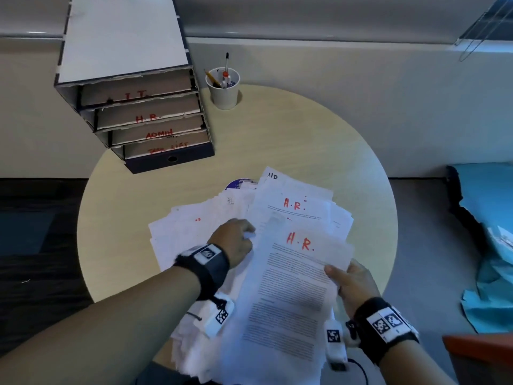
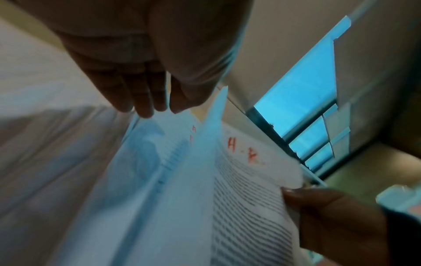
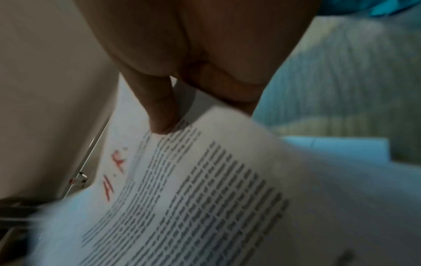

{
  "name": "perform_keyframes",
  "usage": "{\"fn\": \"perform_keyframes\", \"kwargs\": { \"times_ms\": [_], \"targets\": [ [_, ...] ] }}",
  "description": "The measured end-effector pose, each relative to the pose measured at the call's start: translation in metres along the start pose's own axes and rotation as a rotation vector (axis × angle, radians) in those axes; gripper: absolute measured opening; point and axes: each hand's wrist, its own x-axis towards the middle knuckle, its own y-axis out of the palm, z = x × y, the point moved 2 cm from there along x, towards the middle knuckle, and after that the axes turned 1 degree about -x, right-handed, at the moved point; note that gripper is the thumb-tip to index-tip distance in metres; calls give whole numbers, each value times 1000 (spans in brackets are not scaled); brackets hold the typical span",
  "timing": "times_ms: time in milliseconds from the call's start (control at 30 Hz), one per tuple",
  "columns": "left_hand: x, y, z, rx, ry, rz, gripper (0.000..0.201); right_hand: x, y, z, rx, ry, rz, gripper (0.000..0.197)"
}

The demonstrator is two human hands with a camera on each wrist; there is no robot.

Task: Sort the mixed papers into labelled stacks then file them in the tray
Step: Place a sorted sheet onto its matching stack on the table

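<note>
Leftmost, a four-shelf cardboard filing tray (image 1: 133, 107) is seen at the far left edge of the round table (image 1: 291, 140), its slots lettered in red I.T., H.R., ADMIN and a fourth, unclear label, and the H.R. slot (image 1: 147, 118) is judged the target. Next, the left hand (image 1: 233, 240) is laid on the loose pile of mixed papers (image 1: 194, 232) at the table's middle, fingers curled at a sheet's edge, though a true pinch cannot be confirmed. Rightmost, the H.R. sheet (image 1: 291, 287) is pinched at its right edge by the right hand (image 1: 352, 284), long axis pointing away from the person, so the tray lies up and to the left of that grip, nearer the left hand.
</note>
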Motion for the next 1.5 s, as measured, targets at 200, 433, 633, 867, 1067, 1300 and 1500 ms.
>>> {"fn": "perform_keyframes", "kwargs": {
  "times_ms": [200, 433, 633, 867, 1067, 1300, 1500],
  "targets": [
    [58, 3, -39, 515, 183, 96, 81, -9, -14, 3, -53, -19, 105, 53],
    [75, -4, -34, 703, 99, 108, 61, -16, -21, 9, -68, -53, 140, 51],
    [55, -11, -33, -62, 320, 206, 31, -4, -27, 10, -187, -105, -27, 38],
    [44, -27, -29, -509, 36, 544, 20, 6, -10, 14, -98, -68, -68, 30],
    [82, -27, -42, -269, -25, 42, 44, -4, -13, 21, -153, -81, -92, 31],
    [106, -9, -61, 351, -49, -48, 44, 6, -28, -5, -93, -54, -150, 58],
    [92, -27, -63, 417, 275, -192, 7, -8, -22, 10, -145, -161, -77, 36]
  ]
}}
